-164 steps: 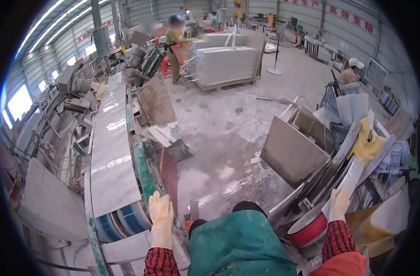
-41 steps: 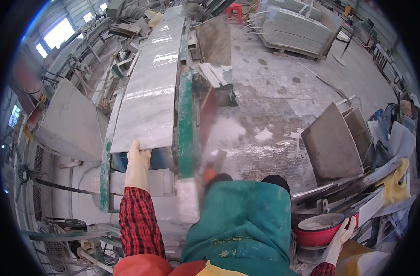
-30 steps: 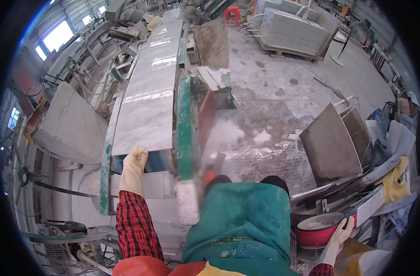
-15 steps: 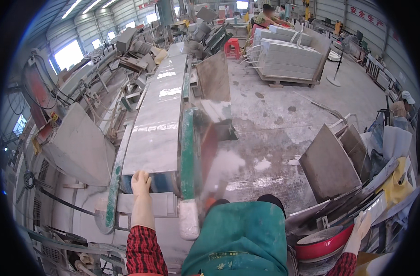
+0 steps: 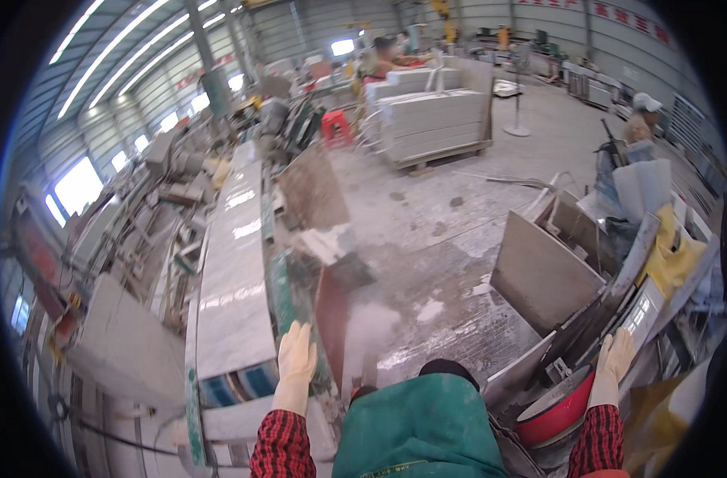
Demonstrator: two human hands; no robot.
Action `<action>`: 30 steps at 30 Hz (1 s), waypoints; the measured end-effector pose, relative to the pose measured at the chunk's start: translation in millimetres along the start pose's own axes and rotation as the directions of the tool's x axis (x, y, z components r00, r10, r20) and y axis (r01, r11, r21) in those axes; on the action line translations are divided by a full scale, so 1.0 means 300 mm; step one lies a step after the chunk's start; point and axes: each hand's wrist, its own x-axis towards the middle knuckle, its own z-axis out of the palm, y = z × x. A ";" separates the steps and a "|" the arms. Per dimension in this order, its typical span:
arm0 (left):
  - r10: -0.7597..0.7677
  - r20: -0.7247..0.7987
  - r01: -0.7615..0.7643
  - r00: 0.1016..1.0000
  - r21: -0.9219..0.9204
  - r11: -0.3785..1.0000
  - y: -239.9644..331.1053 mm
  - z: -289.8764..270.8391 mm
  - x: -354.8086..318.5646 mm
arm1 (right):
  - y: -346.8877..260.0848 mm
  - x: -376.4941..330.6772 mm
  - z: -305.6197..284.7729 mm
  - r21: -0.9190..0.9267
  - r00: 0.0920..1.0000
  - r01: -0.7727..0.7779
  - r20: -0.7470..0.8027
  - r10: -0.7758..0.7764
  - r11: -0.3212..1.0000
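My left hand (image 5: 298,356), in a cream glove, is open beside the near right corner of a long polished pale stone slab (image 5: 234,307). Its outstretched fingers lie over the green side rail (image 5: 282,291); whether they touch it I cannot tell. The slab rests on a conveyor bed, with a blue roller (image 5: 256,381) showing under its near end. On the right, my gloved right hand (image 5: 616,357) has its fingers stretched along a glossy white strip (image 5: 642,313) that leans among other pieces. A red round-rimmed object (image 5: 548,414) sits below that hand.
Grey-brown panels (image 5: 542,275) lean at the right, near yellow cloth (image 5: 672,251). Stacked white slabs (image 5: 431,123) stand on a pallet farther back, by a red stool (image 5: 336,129). One person (image 5: 642,119) is at far right, another behind the stack. The floor (image 5: 435,255) looks wet.
My left hand has left the slab's near end and moved right, to the green rail. The view has turned right. My right hand remains by the white strip, its fingers now more visible.
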 end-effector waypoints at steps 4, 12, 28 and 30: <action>0.082 -0.027 -0.079 0.996 0.090 0.993 0.002 0.034 -0.033 | -0.024 -0.006 -0.019 0.004 0.995 -0.062 0.078 0.061 0.998; 0.028 0.020 -0.029 0.999 0.047 0.998 -0.017 0.062 -0.057 | -0.098 -0.017 -0.110 0.036 0.994 -0.084 0.080 0.080 0.996; -0.008 0.052 0.007 0.999 0.025 1.000 -0.023 0.074 -0.054 | -0.113 -0.071 -0.125 0.072 0.997 -0.015 -0.070 0.020 0.997; -0.002 0.046 0.001 0.999 0.021 1.000 -0.023 0.075 -0.055 | -0.122 -0.072 -0.137 0.063 0.997 -0.010 -0.072 0.014 0.998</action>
